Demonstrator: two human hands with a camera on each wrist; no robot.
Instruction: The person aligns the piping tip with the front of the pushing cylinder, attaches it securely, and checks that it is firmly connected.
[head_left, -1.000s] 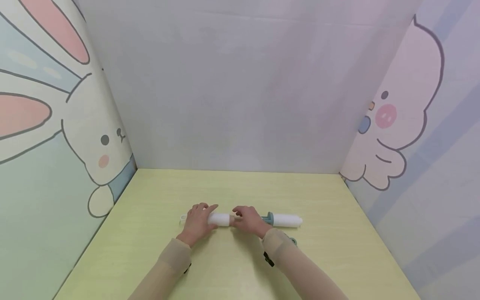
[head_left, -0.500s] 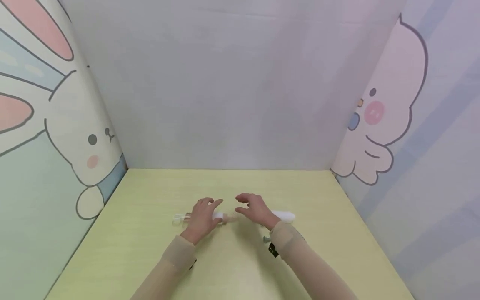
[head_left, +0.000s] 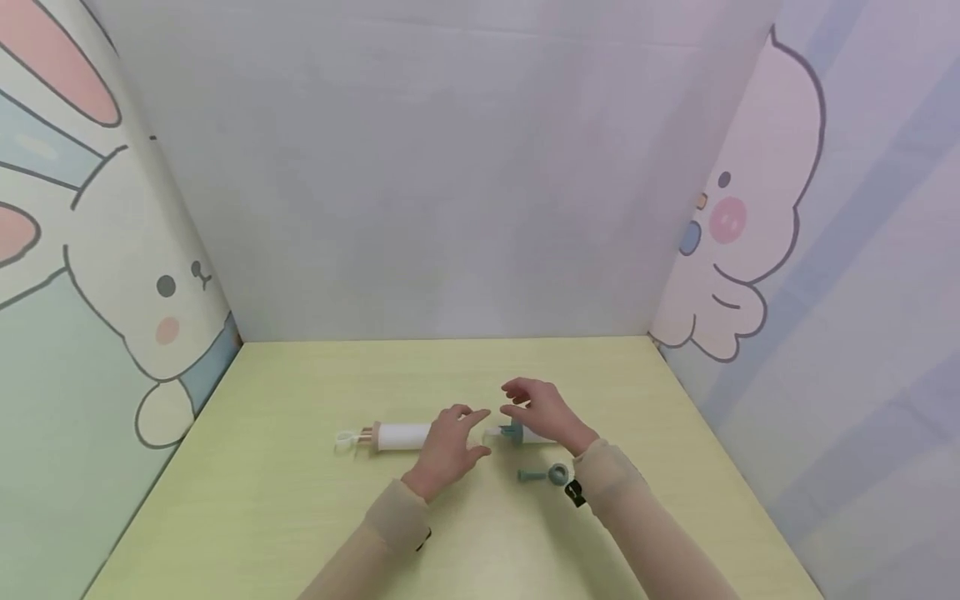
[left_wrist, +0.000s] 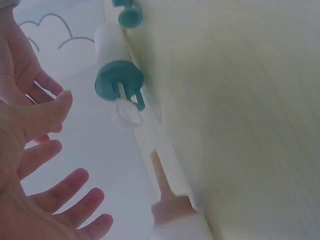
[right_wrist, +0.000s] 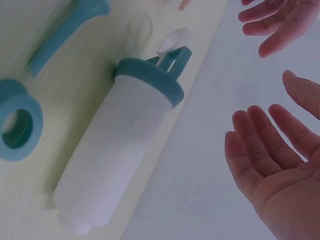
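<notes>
Across the pale yellow desk, we find both hands farther right than a second ago. The left hand, earlier over the left part of a smooth white cylinder with pinkish-brown ends, is now by that cylinder's right end, so more of its body shows. The right hand, earlier beside a thin brown rod at that end, is now above a second white cylinder with a teal collar, lying farther right on the desk.

The left fingers are spread and hold nothing; the right fingers are gently bent, side by side with the thumb apart, and hold nothing either.

We count two white cylinders, both on their sides, two pale loops, one teal rod with a flared end and one teal ring. The rod and ring, mostly hidden by the right sleeve a second ago, now lie in plain view; whether they join, we cannot tell.

Both cylinders have opaque walls, so we cannot see inside. One pale loop sticks out of the teal-collared end, the other from the brown-ended cylinder's left end.
</notes>
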